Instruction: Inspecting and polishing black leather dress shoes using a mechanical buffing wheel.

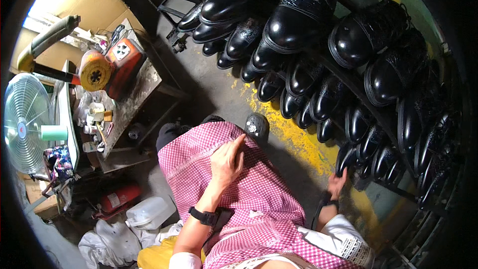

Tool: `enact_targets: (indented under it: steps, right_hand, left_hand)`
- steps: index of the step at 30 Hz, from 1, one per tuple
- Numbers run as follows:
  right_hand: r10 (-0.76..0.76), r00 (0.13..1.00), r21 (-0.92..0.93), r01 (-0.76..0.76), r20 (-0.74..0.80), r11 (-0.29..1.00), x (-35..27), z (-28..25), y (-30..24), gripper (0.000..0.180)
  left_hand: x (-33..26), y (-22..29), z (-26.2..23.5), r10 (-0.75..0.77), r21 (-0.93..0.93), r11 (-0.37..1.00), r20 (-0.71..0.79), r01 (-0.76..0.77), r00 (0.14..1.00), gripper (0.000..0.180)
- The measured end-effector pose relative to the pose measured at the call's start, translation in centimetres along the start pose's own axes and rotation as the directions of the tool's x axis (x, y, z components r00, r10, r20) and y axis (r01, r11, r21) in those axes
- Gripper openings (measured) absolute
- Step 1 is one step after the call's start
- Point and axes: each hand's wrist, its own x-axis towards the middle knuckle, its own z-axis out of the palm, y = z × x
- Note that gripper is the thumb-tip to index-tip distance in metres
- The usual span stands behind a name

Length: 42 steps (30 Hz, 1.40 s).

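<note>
My left hand [228, 162] lies over the lap of the pink-and-white checked apron [189, 154]. Its index finger is stretched out and it holds nothing that I can see. Low on the right, my right hand [337, 184] reaches out to the shoe rack, fingers apart. Its fingertips are at the toe of a glossy black shoe [344, 158] in the lowest row; whether they press on it I cannot tell. Several more black lace-up shoes [296, 25] stand in tiers above it, toes toward me, some with crinkled clear film over the uppers.
A worn workbench [142, 92] at the left carries an orange-and-black machine [122, 62] and small bottles. Beside it stand a fan [30, 119], a red cylinder [119, 197] and a translucent jug [149, 212]. A dark clog [257, 127] rests on the yellow-marked floor [294, 142].
</note>
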Motion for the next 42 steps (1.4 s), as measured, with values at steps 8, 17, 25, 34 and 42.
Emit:
enact_targets:
  steps: [8, 17, 25, 34, 42]
  right_hand:
    - [0.136, 0.952, -0.697, 0.098, 0.273, 0.71, -16.2, -4.1, 2.1, 0.031]
    - [0.412, 0.438, -0.521, 0.164, 0.799, 0.837, -22.6, 19.2, 4.1, 0.07]
    - [0.572, 0.079, -0.531, 0.491, 0.816, 0.69, -29.4, 31.1, 7.6, 0.074]
    - [0.434, 0.239, -0.495, 0.367, 0.869, 0.788, -34.4, 34.2, 13.4, 0.068]
    - [0.24, 0.178, -0.299, 0.555, 0.954, 0.777, -36.9, 41.7, 17.5, 0.063]
  left_hand:
    - [0.0, -0.5, -0.4, -0.144, -0.148, 0.981, -0.121, 0.126, 0.982, 0.037]
    - [2.4, -1.9, -7.0, -0.514, -0.81, 0.013, 0.498, 0.587, 0.698, 0.065]
    - [1.3, -3.9, -14.1, -0.697, -0.957, -0.09, 0.258, 0.275, 0.669, 0.049]
    - [1.5, -7.4, -15.7, -0.825, -0.939, 0.238, -0.061, 0.249, 0.562, 0.067]
    - [-3.0, -10.1, -13.7, -0.637, -0.62, 0.707, -0.349, 0.341, 0.687, 0.039]
